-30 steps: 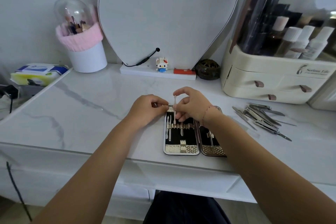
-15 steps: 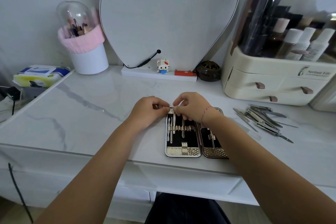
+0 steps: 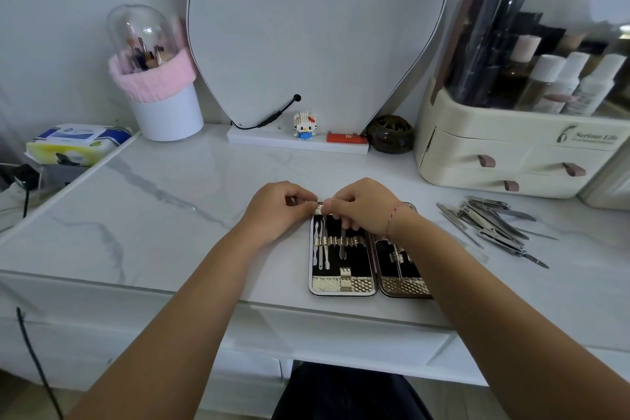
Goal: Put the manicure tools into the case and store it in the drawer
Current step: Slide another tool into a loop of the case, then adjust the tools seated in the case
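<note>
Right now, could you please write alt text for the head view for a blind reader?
Two hands work at the top of an open manicure case on a marble desk: the left hand pinches its edge, the right hand seats a thin tool. Loose tools lie to the right.

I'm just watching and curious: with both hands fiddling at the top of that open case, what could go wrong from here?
The open case lies close to the front edge of the table; a push from the left hand or the right hand, which pinches a slim tool in it, could slide it off. The loose tools lie tangled, tips pointed, so a hasty grab might prick a finger or scatter them.
</note>
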The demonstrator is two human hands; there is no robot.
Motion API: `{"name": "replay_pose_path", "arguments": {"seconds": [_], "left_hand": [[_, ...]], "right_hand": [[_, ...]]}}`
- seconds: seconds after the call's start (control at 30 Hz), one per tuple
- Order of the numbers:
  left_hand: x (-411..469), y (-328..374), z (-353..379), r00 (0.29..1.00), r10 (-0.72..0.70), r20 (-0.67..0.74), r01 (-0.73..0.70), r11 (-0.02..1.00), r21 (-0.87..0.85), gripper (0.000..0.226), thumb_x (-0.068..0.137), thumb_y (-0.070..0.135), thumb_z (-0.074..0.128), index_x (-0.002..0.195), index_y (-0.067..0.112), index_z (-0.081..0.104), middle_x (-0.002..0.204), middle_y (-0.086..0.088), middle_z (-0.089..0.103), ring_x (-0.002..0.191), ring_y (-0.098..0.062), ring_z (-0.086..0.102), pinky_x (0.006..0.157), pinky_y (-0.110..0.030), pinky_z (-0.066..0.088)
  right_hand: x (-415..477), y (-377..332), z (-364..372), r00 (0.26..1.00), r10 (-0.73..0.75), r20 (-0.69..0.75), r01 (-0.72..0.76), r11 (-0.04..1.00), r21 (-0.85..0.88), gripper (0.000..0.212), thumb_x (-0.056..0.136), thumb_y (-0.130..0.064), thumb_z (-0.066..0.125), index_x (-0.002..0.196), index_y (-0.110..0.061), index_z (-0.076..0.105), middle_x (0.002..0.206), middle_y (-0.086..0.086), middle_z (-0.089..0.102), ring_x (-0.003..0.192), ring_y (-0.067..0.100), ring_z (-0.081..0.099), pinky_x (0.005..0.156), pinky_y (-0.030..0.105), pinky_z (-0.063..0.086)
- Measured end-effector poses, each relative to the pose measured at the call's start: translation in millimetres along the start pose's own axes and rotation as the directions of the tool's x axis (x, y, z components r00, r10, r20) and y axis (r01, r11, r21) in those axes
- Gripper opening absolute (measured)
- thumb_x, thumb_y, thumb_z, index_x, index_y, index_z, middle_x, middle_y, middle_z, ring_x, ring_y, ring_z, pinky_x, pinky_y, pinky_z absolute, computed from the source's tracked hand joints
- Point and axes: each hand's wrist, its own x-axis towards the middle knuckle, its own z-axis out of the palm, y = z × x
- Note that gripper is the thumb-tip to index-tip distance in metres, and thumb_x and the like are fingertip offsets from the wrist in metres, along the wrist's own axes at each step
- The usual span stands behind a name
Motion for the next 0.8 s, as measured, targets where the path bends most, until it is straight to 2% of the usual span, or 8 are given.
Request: {"name": "replay_pose_path", "arguments": {"seconds": [0.1, 0.2, 0.27, 0.37, 0.47, 0.67, 0.8], "left_hand": [[0, 0, 0, 1.000, 0.002, 0.003, -0.002, 1.000, -0.002, 0.007, 0.079, 0.028, 0.073, 0.085, 0.032, 0.072, 0.078, 0.011, 0.063, 0.071, -0.006, 0.054, 0.069, -0.024, 0.042], [0, -1, -2, 1.000, 0.010, 0.010, -0.010, 1.000, -0.014, 0.009, 0.079, 0.027, 0.074, 0.083, 0.034, 0.071, 0.079, 0.012, 0.063, 0.074, -0.007, 0.055, 0.071, -0.023, 0.042], [0, -1, -2, 1.000, 0.012, 0.011, -0.011, 0.999, -0.032, 0.011, 0.079, 0.026, 0.073, 0.082, 0.035, 0.070, 0.083, 0.012, 0.066, 0.078, -0.006, 0.058, 0.072, -0.021, 0.042], [0, -1, 0, 1.000, 0.005, 0.011, -0.005, 0.999, -0.046, 0.008, 0.080, 0.025, 0.073, 0.085, 0.031, 0.073, 0.088, 0.012, 0.069, 0.084, -0.003, 0.061, 0.072, -0.017, 0.041], [1, -2, 0, 1.000, 0.001, 0.016, 0.000, 0.999, -0.050, 0.009, 0.080, 0.024, 0.073, 0.088, 0.027, 0.075, 0.090, 0.012, 0.069, 0.089, -0.003, 0.062, 0.073, -0.015, 0.041], [0, 0, 0, 1.000, 0.000, 0.011, 0.001, 0.999, -0.048, 0.008, 0.080, 0.023, 0.073, 0.088, 0.026, 0.074, 0.090, 0.010, 0.070, 0.089, -0.004, 0.062, 0.072, -0.015, 0.040], [-1, 1, 0, 1.000, -0.005, 0.016, 0.006, 0.999, -0.054, 0.010, 0.080, 0.023, 0.072, 0.089, 0.026, 0.075, 0.091, 0.009, 0.070, 0.088, -0.004, 0.062, 0.072, -0.015, 0.040]], "right_hand": [[-8, 0, -2, 0.999, -0.004, -0.042, 0.007, 0.998, 0.068, 0.025, 0.088, -0.029, 0.058, 0.076, -0.011, 0.072, 0.060, 0.000, 0.066, 0.047, 0.004, 0.056, 0.058, 0.018, 0.046], [-23, 10, -16, 0.977, -0.034, -0.211, 0.068, 0.985, 0.157, 0.017, 0.087, -0.024, 0.061, 0.087, -0.013, 0.073, 0.066, -0.002, 0.068, 0.054, 0.001, 0.059, 0.060, 0.014, 0.049], [-36, 28, -33, 0.933, -0.047, -0.358, 0.068, 0.997, 0.047, 0.010, 0.085, -0.021, 0.065, 0.085, -0.014, 0.073, 0.071, -0.007, 0.066, 0.061, 0.000, 0.058, 0.063, 0.012, 0.046], [-52, 67, -63, 0.867, 0.073, -0.493, -0.152, 0.981, -0.123, 0.008, 0.081, -0.018, 0.067, 0.078, -0.013, 0.072, 0.073, -0.003, 0.067, 0.070, 0.010, 0.059, 0.062, 0.018, 0.042], [-63, 95, -79, 0.852, 0.213, -0.479, -0.349, 0.912, -0.216, 0.010, 0.079, -0.023, 0.069, 0.074, -0.014, 0.071, 0.069, -0.002, 0.065, 0.067, 0.013, 0.056, 0.063, 0.023, 0.041], [-64, 103, -80, 0.874, 0.231, -0.428, -0.364, 0.894, -0.261, 0.009, 0.078, -0.021, 0.070, 0.071, -0.016, 0.069, 0.064, -0.005, 0.061, 0.059, 0.008, 0.053, 0.056, 0.021, 0.043], [-60, 100, -82, 0.900, 0.245, -0.361, -0.386, 0.835, -0.393, 0.016, 0.081, -0.022, 0.063, 0.072, -0.011, 0.071, 0.072, 0.005, 0.067, 0.071, 0.020, 0.060, 0.061, 0.028, 0.047]]}}
